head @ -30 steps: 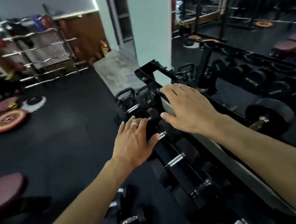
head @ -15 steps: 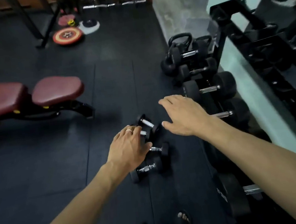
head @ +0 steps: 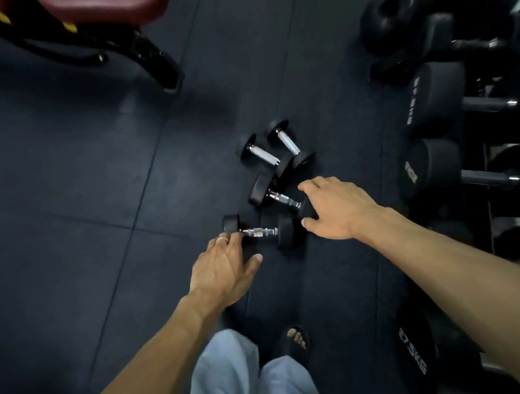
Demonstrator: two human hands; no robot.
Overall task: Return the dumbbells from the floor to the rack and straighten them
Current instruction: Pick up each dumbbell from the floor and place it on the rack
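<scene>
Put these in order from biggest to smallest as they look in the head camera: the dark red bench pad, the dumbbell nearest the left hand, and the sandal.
1. The dark red bench pad, though it is partly cut off by the frame.
2. The dumbbell nearest the left hand.
3. The sandal.

The sandal sits closer to the camera, so its true size is unsure.

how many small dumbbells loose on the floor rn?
4. Nearest at the left hand; second by the right hand; two farther, side by side. None visibly hidden.
</scene>
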